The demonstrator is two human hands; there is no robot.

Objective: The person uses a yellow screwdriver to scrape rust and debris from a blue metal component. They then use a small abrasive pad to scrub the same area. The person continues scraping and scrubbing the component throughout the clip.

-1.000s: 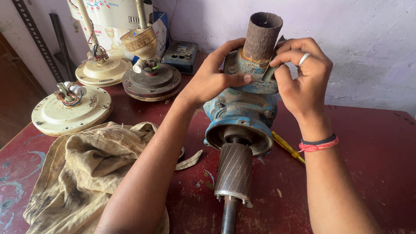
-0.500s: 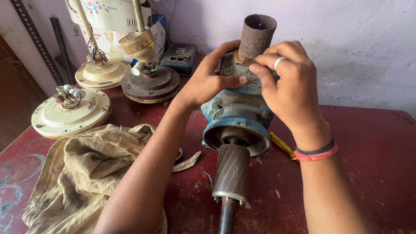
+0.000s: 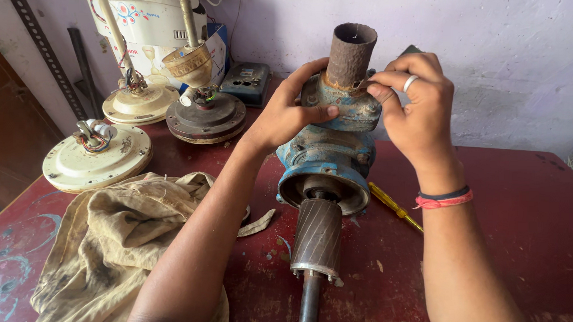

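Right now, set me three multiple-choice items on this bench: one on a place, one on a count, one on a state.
1. Where does the yellow screwdriver lie?
A. On the red table, right of the blue pump body
B. On the crumpled cloth
C. Inside the pipe

2. How many round fan motor housings stand at the left rear of the table?
A. One
B. Three
C. Five

3. How is the rusty pipe stub on the pump standing?
A. Lying flat on the table
B. Roughly upright, open end up
C. Capped with a lid

Key: 1 A, it lies on bare table by the right forearm. 2 B, two cream housings and one dark one show. 3 B, its open mouth faces up while the left hand grips the pump top and the right hand pinches at the pipe's base.
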